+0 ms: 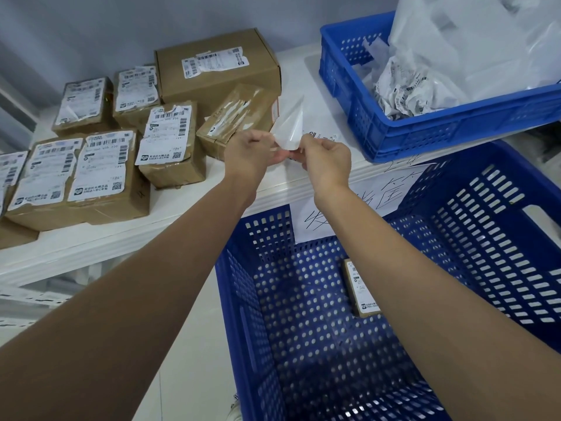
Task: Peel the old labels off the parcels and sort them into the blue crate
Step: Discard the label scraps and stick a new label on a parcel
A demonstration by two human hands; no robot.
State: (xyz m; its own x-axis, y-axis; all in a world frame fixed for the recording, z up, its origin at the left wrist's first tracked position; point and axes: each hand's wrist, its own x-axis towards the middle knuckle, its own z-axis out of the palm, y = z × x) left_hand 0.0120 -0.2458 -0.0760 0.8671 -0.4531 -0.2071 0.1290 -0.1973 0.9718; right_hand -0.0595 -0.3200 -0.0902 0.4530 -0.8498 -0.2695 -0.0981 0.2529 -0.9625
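While pinched this way, liable to go wrong in several ways. Peeled label (pixel 288 123) gripped at its lower end by left hand (pixel 252 153) and right hand (pixel 326 164), thumb and curled fingers of each closed on it, raised over the white table (pixel 188 226) edge, just beside the taped parcel (pixel 239 117).

Likely trouble:
- Could fold onto itself or cling to fingertips, if adhesive side faces the skin (cannot tell which side does).
- Could drop into the large blue crate (pixel 334 344) directly below instead of the small blue crate (pixel 425 132) on the table, where crumpled labels (pixel 403 95) and white plastic bags (pixel 470 41) lie; would mix waste with sorted goods.
- Could leave the taped parcel forgotten: leans against the big carton (pixel 212 77), apparently not yet sorted.
- Could stall the whole job: only one small parcel (pixel 361 290) in the large crate, several labelled parcels (pixel 91 177) waiting at left.

Writing:
- Barcodes and QR codes on every white shipping label; digits resembling "220" under two barcodes, handwritten "186" near a corner.
- Printed Chinese lines beside a round logo, too small to read.
- Paper sign (pixel 306 223) on the large crate's rim with big handwritten Chinese strokes, partly hidden behind the right forearm.
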